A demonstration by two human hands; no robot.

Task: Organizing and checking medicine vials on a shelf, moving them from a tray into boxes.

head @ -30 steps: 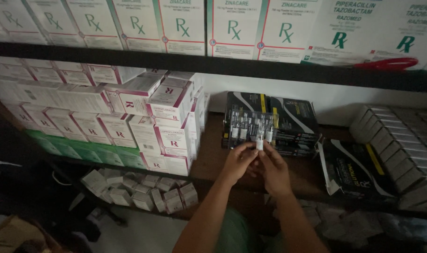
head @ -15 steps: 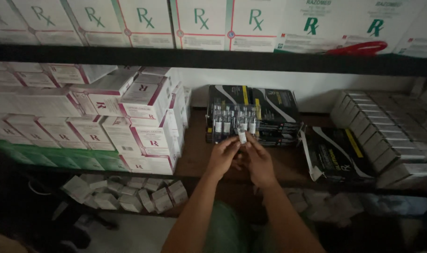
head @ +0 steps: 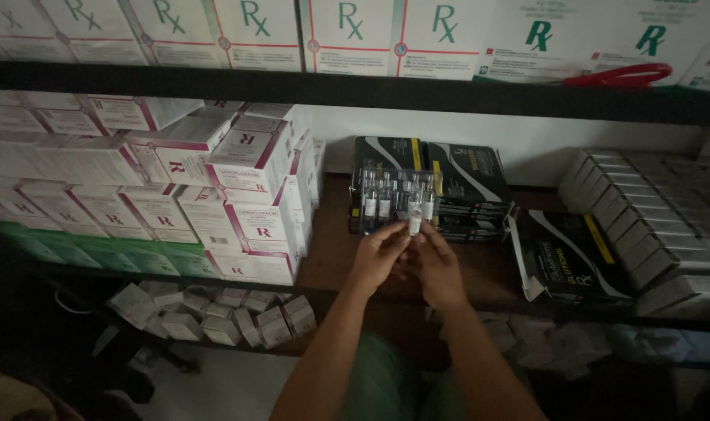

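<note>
Both hands meet at the front of the wooden shelf [head: 331, 257], just before a clear plastic tray of glass ampoules [head: 394, 195]. The left hand [head: 380, 257] and the right hand [head: 437, 265] each close thumb and fingertips on one small vial [head: 415, 226], a slender cylinder with a pale label; its long axis is upright, top pointing towards the tray. The vial sits between the two hands, raised above the shelf board, touching the lower edge of the tray row. The tray leans against glossy black cardboard cartons [head: 464, 183] with yellow stripes, stacked flat. Another black carton [head: 573, 257] lies tilted to the right. To the left stand stacks of matt white cartons with maroon trim [head: 246, 187], rectangular. Grey boxes [head: 651, 210] fill the right end.
</note>
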